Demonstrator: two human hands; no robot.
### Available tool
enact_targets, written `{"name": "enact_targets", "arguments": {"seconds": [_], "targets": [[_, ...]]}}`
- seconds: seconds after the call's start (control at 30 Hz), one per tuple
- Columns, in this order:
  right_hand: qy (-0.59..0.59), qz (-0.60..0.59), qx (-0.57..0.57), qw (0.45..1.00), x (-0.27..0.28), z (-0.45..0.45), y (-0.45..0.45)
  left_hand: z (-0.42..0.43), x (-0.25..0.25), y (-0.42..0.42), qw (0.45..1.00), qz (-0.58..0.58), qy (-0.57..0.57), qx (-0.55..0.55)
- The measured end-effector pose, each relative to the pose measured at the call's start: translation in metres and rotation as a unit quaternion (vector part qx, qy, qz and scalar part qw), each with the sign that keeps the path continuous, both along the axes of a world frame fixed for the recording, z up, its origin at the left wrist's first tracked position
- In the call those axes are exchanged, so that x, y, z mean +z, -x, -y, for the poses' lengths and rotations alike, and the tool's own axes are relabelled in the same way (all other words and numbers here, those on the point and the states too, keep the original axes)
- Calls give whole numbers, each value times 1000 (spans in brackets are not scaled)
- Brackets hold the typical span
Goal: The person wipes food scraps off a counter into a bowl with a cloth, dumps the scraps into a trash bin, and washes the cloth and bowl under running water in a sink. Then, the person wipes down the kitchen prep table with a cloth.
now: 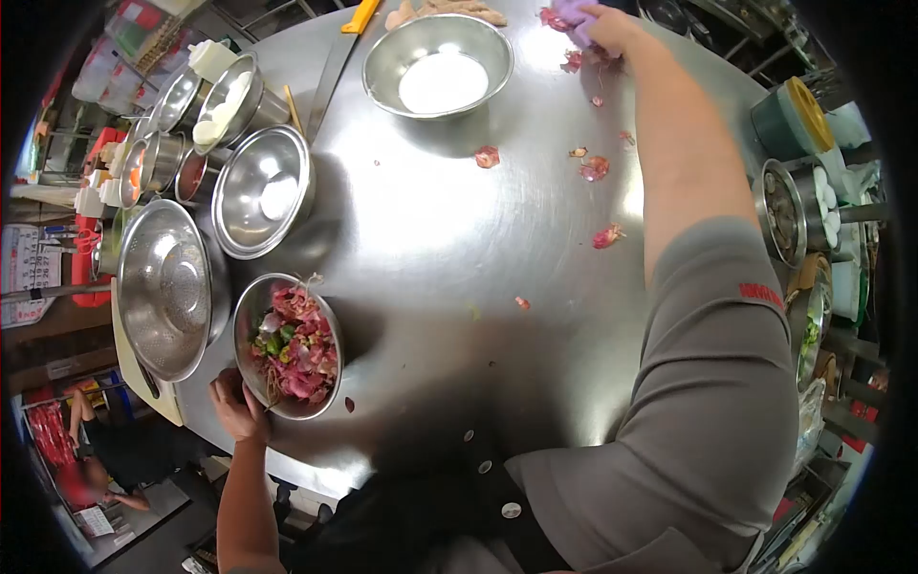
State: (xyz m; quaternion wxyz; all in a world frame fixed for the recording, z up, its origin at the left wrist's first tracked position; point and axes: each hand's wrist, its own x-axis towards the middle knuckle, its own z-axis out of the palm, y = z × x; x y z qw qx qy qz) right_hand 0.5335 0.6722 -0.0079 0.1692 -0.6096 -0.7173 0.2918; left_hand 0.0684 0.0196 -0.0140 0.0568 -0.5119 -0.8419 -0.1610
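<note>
My left hand (pixel 239 408) is at the near left side of a metal bowl (pixel 334 383), its fingers curled against the outside by the rim. Reddish onion-like skins and trimmings (pixel 298 349) with some green bits fill this bowl. At the far right of the table, my right hand (pixel 612 31) is closed on a purple cloth (pixel 575 13), pressed to the steel surface. Reddish scraps (pixel 571 62) lie right beside the cloth. More pieces of skin (pixel 594 169) are scattered over the middle and right of the table.
A large metal bowl (pixel 373 81) stands at the far side, near a yellow-handled knife (pixel 330 81). Along the left edge are an unfilled bowl (pixel 229 206), a colander (pixel 143 287) and several food containers. Pots (pixel 779 215) line the right. Another person (pixel 124 450) is at lower left.
</note>
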Motion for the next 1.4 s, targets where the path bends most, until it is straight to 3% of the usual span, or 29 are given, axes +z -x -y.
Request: {"name": "enact_targets", "arguments": {"seconds": [0.03,0.07,0.13,0.23,0.27,0.3,0.37,0.47,0.53,0.57,0.7,0.87,0.9,0.93,0.97,1.03,1.1,1.2,1.27,1.3,1.33,1.4], "targets": [[-18,-29,39,999,-21,-21,-1,0,3,-1,1000,1,5,7],[17,-18,67,997,-6,6,7,0,4,1,1000,-14,10,-12],[139,-104,70,982,16,61,18,-1,7,-3,1000,5,-3,6],[172,-81,145,971,23,126,12,0,7,-5,1000,16,-12,6],[-3,10,276,961,8,136,1,1,6,-2,1000,11,-12,1],[-114,-4,362,925,6,155,-7,2,6,0,1000,4,-11,-3],[101,-13,264,959,49,197,-7,3,5,1,1000,24,-12,9],[80,-260,224,936,79,203,-31,5,4,1,999,27,-20,15],[47,-264,178,947,124,202,-47,3,8,-2,999,22,-14,19],[-38,-290,173,941,129,192,-58,3,9,-2,999,26,-16,20],[-118,-322,40,938,136,127,-121,4,5,-2,999,35,-33,17],[-97,-219,-127,962,78,73,-176,4,1,2,998,40,-38,-3],[-93,-153,-125,976,58,65,-184,3,1,2,998,46,-37,-2],[2,39,-140,989,46,61,-188,3,1,2,998,51,-36,-1],[-15,95,-76,992,-27,16,-231,3,2,2,999,44,-29,2],[-171,291,-96,937,-51,44,-198,1,2,1,999,32,-16,8],[-194,258,-144,936,-40,55,-159,2,1,3,999,30,-13,5],[-142,169,-45,974,-32,56,-123,-1,5,0,999,35,-14,8],[-166,124,38,978,-3,117,-74,3,2,3,1000,22,-16,-1],[-126,56,91,986,-12,126,-64,5,1,4,1000,24,-17,-1],[-177,42,185,966,-10,144,-53,5,1,5,1000,25,-17,-1],[45,-34,197,979,27,180,-35,6,1,5,1000,26,-16,1]]}}
